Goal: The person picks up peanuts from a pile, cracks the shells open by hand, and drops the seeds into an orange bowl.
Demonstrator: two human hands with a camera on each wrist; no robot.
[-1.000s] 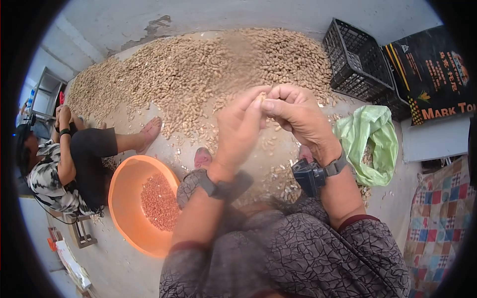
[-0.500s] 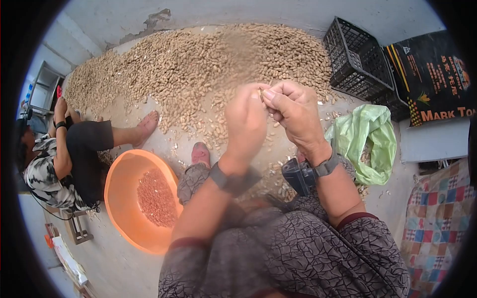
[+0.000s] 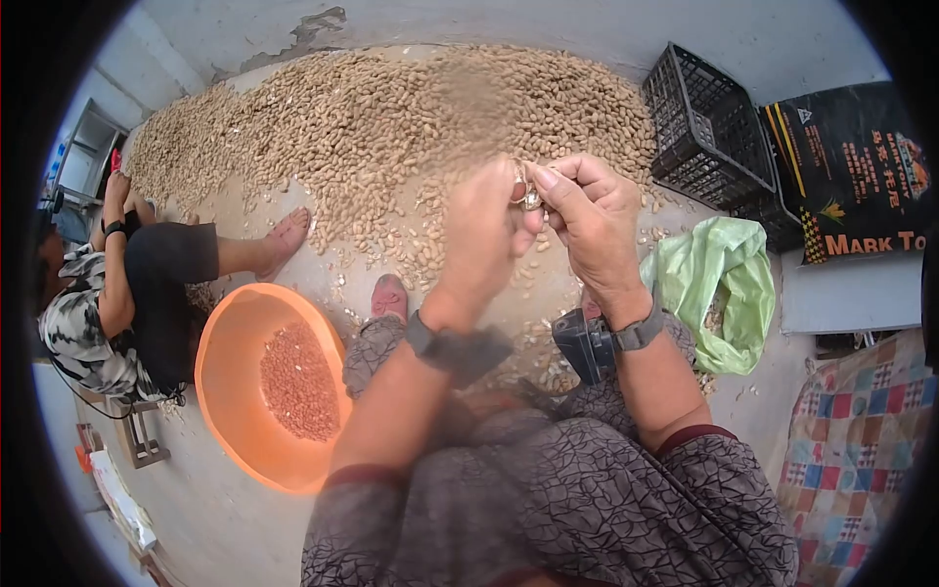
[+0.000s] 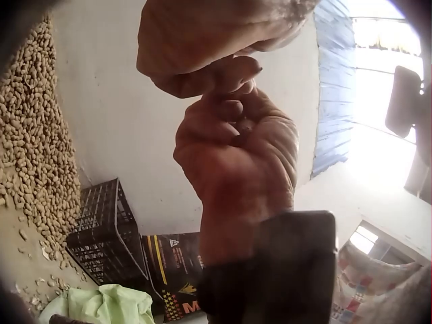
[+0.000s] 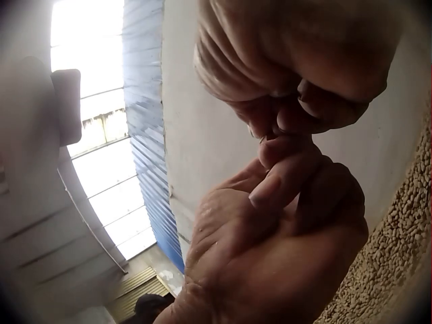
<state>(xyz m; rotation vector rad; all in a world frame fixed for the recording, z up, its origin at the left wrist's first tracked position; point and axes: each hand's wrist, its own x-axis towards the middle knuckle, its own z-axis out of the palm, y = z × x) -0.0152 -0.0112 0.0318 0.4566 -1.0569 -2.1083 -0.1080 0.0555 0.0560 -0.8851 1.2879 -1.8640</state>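
My two hands meet at the fingertips in front of the peanut heap. Between them is a cracked-open peanut shell (image 3: 531, 199), its pale inside showing. My left hand (image 3: 477, 240), blurred in the head view, pinches one side of it. Thumb and fingers of my right hand (image 3: 599, 230) grip the other side. In the left wrist view the right hand (image 4: 243, 162) stands below the left hand (image 4: 216, 40), fingers curled together. The right wrist view has the left hand (image 5: 277, 229) below the right hand (image 5: 304, 54); the shell is mostly hidden there.
A broad heap of unshelled peanuts (image 3: 391, 117) lies along the wall. Shelled red peanuts (image 3: 296, 382) fill the bottom of an orange basin (image 3: 230, 391) at left. Another person (image 3: 117, 303) sits beyond it. A green sack (image 3: 675, 259), black crate (image 3: 709, 122) and black bag (image 3: 851, 166) stand right.
The peanut between my fingertips has gone from mostly covered to showing an open, pale shell. My fingertips have drawn slightly apart. The seated person's hands have moved up and away.
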